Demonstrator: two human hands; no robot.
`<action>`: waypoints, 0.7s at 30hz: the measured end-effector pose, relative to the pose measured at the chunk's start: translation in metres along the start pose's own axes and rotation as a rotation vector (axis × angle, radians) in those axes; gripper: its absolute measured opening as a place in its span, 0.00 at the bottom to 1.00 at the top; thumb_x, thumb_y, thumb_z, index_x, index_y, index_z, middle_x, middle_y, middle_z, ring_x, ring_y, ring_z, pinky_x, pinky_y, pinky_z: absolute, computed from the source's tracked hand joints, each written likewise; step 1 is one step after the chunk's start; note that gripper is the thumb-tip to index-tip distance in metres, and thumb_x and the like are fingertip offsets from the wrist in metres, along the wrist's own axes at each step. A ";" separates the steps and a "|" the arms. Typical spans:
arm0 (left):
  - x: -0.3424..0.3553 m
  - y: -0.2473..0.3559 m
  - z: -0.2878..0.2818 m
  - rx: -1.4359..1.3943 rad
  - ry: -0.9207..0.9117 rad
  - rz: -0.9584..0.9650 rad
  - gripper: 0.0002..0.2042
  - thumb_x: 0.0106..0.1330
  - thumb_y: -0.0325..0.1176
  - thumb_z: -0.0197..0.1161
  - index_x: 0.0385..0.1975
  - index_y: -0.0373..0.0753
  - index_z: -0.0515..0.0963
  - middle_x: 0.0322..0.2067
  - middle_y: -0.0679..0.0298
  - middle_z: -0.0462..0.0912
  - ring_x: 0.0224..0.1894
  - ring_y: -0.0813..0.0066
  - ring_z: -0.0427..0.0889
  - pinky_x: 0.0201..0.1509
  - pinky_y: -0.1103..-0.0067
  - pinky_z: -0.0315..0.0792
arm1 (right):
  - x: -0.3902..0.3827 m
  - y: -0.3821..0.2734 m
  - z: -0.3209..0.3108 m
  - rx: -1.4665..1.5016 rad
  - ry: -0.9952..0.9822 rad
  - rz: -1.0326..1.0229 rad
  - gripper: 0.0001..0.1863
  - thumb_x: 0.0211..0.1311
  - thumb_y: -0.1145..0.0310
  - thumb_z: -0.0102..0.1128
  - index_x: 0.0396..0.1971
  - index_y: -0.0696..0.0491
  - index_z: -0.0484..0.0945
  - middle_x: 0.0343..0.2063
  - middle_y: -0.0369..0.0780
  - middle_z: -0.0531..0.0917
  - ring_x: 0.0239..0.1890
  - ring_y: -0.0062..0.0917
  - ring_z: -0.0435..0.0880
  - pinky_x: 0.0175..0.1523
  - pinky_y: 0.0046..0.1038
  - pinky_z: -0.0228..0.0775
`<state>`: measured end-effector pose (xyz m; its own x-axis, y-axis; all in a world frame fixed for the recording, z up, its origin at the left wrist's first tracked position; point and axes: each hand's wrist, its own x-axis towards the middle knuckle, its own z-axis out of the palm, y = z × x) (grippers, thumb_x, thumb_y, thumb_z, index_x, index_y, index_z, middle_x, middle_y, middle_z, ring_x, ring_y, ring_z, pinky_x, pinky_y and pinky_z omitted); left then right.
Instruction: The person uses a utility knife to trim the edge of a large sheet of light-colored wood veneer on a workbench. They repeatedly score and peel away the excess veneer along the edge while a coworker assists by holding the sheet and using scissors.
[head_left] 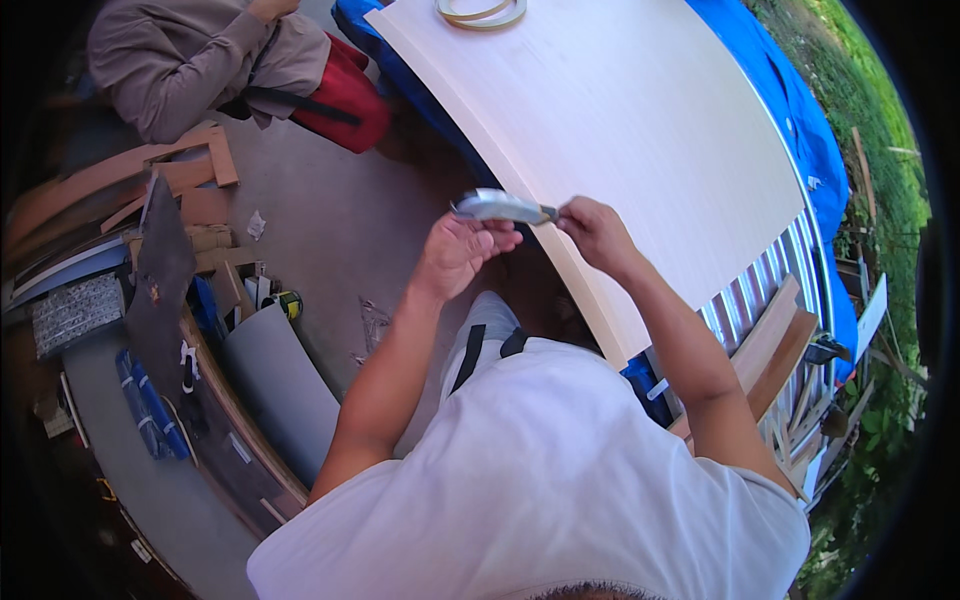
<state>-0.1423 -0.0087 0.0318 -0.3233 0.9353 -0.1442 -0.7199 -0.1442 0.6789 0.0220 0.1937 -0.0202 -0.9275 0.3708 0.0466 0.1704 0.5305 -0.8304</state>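
Observation:
A silver utility knife (pixel 500 206) is held out over the near-left edge of a pale wood panel (pixel 640 120), its dark narrow end pointing right. My right hand (pixel 596 235) is closed on that narrow end, the fingertips pinched together. Under the knife's left end my left hand (pixel 462 255) is turned partly palm up, with its fingers loosely curled and the handle resting against it. The exact contact of the left fingers is partly hidden by the knife.
Rolls of edge-banding tape (pixel 482 12) lie at the panel's far end. A person in a brown top (pixel 190 60) stands at upper left. Leftward are a cluttered bench (pixel 190 500), a grey curved sheet (pixel 280 375) and a tape measure (pixel 290 304). Wood strips (pixel 765 350) lie at right.

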 end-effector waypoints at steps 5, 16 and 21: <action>0.083 0.042 -0.067 0.445 0.351 0.218 0.19 0.71 0.38 0.69 0.56 0.36 0.77 0.45 0.62 0.85 0.46 0.73 0.86 0.46 0.75 0.84 | 0.129 0.000 0.018 0.080 -0.032 -0.058 0.07 0.68 0.70 0.64 0.40 0.57 0.83 0.30 0.42 0.83 0.32 0.33 0.82 0.41 0.34 0.75; 0.239 0.139 -0.207 0.271 0.335 0.419 0.20 0.73 0.46 0.65 0.56 0.43 0.70 0.48 0.63 0.82 0.49 0.68 0.87 0.53 0.71 0.81 | 0.394 0.048 0.066 0.007 -0.052 -0.038 0.07 0.71 0.70 0.60 0.45 0.54 0.82 0.30 0.37 0.86 0.32 0.23 0.84 0.40 0.30 0.77; 0.295 0.174 -0.267 0.437 0.414 0.482 0.19 0.76 0.33 0.61 0.63 0.39 0.68 0.50 0.59 0.81 0.52 0.66 0.85 0.55 0.70 0.80 | 0.487 0.065 0.090 -0.139 -0.008 -0.127 0.08 0.70 0.67 0.59 0.43 0.52 0.84 0.35 0.41 0.88 0.37 0.35 0.88 0.44 0.35 0.79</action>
<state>-0.5269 0.1562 -0.0853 -0.8051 0.5918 0.0404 -0.1611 -0.2837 0.9453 -0.4484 0.3406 -0.1015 -0.9470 0.2882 0.1415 0.0955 0.6735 -0.7330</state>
